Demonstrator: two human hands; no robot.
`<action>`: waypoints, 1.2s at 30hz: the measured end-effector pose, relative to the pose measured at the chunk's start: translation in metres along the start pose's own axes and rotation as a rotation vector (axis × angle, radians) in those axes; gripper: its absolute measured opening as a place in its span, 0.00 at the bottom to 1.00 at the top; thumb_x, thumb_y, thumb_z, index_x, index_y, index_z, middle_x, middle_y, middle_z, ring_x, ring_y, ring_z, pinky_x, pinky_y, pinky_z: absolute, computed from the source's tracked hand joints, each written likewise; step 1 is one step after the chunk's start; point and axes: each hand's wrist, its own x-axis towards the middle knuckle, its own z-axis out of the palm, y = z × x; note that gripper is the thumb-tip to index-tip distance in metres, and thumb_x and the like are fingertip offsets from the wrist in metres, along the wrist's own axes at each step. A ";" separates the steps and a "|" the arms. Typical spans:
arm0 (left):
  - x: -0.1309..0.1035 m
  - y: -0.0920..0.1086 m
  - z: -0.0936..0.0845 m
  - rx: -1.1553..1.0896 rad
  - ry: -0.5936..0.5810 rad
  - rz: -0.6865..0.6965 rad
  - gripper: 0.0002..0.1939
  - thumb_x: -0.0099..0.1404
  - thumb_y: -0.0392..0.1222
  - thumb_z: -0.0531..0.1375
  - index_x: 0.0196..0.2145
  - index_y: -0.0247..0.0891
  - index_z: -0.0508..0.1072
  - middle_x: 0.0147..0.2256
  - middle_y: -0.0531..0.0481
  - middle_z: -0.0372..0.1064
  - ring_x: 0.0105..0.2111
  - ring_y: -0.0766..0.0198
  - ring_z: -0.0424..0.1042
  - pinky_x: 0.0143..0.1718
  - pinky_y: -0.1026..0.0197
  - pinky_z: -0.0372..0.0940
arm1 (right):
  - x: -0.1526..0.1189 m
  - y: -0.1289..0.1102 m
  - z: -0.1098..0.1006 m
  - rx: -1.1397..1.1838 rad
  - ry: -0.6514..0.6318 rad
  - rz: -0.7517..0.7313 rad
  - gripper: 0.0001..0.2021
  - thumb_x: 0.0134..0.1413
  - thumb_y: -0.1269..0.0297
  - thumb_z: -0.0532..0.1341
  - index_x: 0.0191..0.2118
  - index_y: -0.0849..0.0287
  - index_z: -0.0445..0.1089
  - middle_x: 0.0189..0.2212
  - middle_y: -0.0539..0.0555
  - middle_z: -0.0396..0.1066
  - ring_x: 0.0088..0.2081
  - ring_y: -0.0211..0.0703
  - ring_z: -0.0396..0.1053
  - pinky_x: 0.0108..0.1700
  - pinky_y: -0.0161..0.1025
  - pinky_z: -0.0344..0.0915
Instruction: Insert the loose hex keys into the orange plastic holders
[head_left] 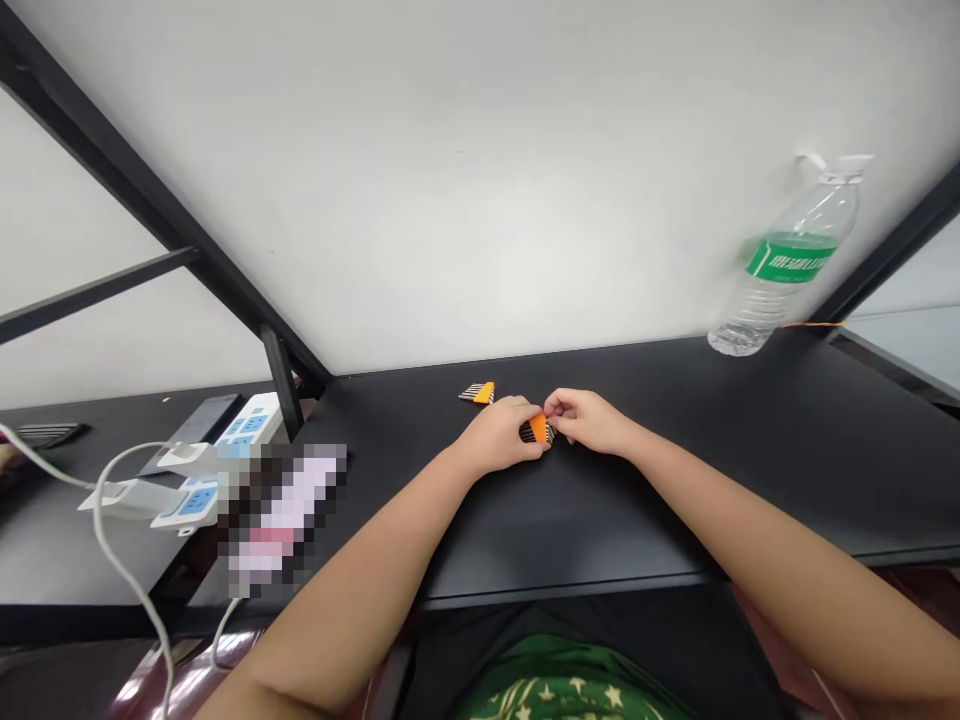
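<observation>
Our left hand [501, 437] pinches a flat orange plastic holder with a row of slim metallic rods [538, 428] between thumb and forefinger, low over the matte black worktop [600, 530]. The fingers of our right hand [589, 420] gather at its right side; we cannot tell whether they pinch a rod. To work well, we would do best to brace the holder firmly, untwisted, and guide any rod straight along its length. A similar orange holder with metallic rods [485, 392] lies just beyond our left hand.
</observation>
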 end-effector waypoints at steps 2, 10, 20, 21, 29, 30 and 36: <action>0.000 0.000 -0.001 0.009 -0.008 -0.003 0.09 0.61 0.47 0.66 0.37 0.42 0.76 0.37 0.48 0.72 0.40 0.57 0.71 0.42 0.57 0.67 | 0.002 0.004 -0.005 0.064 -0.012 0.031 0.07 0.49 0.69 0.61 0.37 0.57 0.70 0.30 0.48 0.72 0.24 0.34 0.66 0.26 0.33 0.62; -0.002 -0.003 -0.005 0.032 -0.022 -0.066 0.13 0.59 0.47 0.67 0.41 0.43 0.77 0.40 0.48 0.74 0.43 0.54 0.72 0.45 0.54 0.68 | -0.004 -0.001 -0.027 -0.219 0.065 0.101 0.06 0.45 0.71 0.60 0.32 0.56 0.73 0.24 0.47 0.72 0.25 0.38 0.67 0.28 0.34 0.62; -0.002 -0.002 -0.004 0.044 -0.013 -0.052 0.09 0.59 0.46 0.66 0.38 0.43 0.77 0.37 0.48 0.73 0.41 0.55 0.72 0.43 0.54 0.67 | -0.004 -0.001 -0.027 -0.593 0.066 -0.186 0.05 0.58 0.66 0.61 0.36 0.56 0.76 0.34 0.51 0.76 0.33 0.41 0.70 0.38 0.37 0.63; -0.002 -0.002 -0.004 0.044 -0.014 -0.054 0.09 0.59 0.46 0.66 0.37 0.43 0.77 0.37 0.48 0.73 0.40 0.55 0.72 0.43 0.54 0.67 | -0.003 0.000 -0.026 -0.615 0.051 -0.193 0.06 0.58 0.68 0.60 0.35 0.56 0.76 0.33 0.51 0.75 0.33 0.41 0.70 0.38 0.37 0.63; -0.003 -0.003 -0.007 0.067 -0.019 -0.073 0.09 0.59 0.47 0.66 0.36 0.42 0.76 0.37 0.47 0.72 0.41 0.55 0.72 0.43 0.55 0.67 | -0.006 0.011 -0.041 -0.831 0.126 -0.113 0.05 0.57 0.66 0.63 0.38 0.55 0.76 0.42 0.56 0.72 0.39 0.46 0.69 0.42 0.41 0.64; -0.003 -0.003 -0.007 0.071 -0.015 -0.070 0.09 0.59 0.47 0.66 0.36 0.42 0.76 0.37 0.47 0.73 0.41 0.55 0.72 0.43 0.55 0.67 | -0.006 0.011 -0.043 -0.868 0.150 -0.110 0.06 0.57 0.64 0.64 0.40 0.55 0.76 0.44 0.57 0.72 0.42 0.49 0.69 0.44 0.43 0.64; -0.002 -0.003 -0.005 0.068 -0.018 -0.063 0.10 0.59 0.47 0.66 0.38 0.42 0.76 0.38 0.47 0.73 0.41 0.54 0.72 0.43 0.54 0.68 | 0.001 0.022 -0.040 -0.842 0.156 -0.061 0.10 0.56 0.74 0.59 0.42 0.56 0.74 0.43 0.57 0.71 0.45 0.50 0.67 0.47 0.43 0.64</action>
